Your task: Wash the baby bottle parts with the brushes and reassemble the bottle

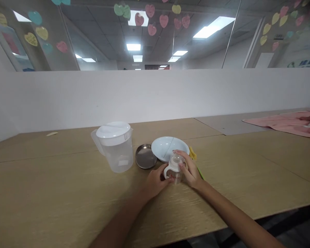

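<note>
Bottle (175,168): upright, between worktop (67,199)'s front and back edges
Left hand (156,181): gripping its lower side
Right hand (191,171): clasping its clear top

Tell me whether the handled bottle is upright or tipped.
Upright: the handled bottle has its clear cap uppermost, under the right hand, and its base lowest, by the left hand.

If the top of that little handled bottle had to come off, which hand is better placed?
Probably the right hand: it is already at the top of the bottle, while the left hand is lower down, by a white handle.
</note>
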{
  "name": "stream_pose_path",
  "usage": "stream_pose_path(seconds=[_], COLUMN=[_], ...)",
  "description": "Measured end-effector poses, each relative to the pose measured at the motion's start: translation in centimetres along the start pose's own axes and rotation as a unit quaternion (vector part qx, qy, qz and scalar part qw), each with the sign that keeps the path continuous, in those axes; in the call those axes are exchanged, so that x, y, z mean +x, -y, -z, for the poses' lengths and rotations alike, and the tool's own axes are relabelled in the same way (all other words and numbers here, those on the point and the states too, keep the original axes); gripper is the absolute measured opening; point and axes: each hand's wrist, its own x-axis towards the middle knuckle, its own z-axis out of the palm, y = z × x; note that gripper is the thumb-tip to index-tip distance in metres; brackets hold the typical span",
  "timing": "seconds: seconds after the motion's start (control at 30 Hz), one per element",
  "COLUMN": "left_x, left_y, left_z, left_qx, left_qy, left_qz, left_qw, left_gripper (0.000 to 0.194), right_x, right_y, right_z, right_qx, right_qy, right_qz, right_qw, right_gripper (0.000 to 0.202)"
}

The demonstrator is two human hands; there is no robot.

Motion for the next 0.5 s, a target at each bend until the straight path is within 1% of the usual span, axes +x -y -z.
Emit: stream_pose_path(seconds=[0.07,0.17,0.37,0.5], left_x=[0.02,-0.06,-0.16,-0.03], left_y=[-0.05,0.04,0.35,0.67], left_z=[-0.06,-0.16,-0.46,-0.7], left_qx=[-0.006,-0.005,0.015,0.04], left_qy=[0.0,-0.003,-0.013,-0.011], left_qz=[-0.002,-0.011,-0.026,-0.025], left_qw=[1.0,1.0,0.999,0.999], left_gripper=[0.051,0.049,0.049,0.049], right_x=[0.03,0.09,0.02,-0.03], right_y=[-0.05,0.13,0.31,0.55], right_z=[0.17,0.2,-0.06,-0.4], right_qx=[-0.007,-0.021,-0.067,-0.085], right_qy=[0.004,-0.007,-0.029,-0.051], right_qz=[0.003,0.009,0.026,0.017], right_qw=[1.0,1.0,0.997,0.995], right_gripper=[0.036,0.037,0.038,0.038])
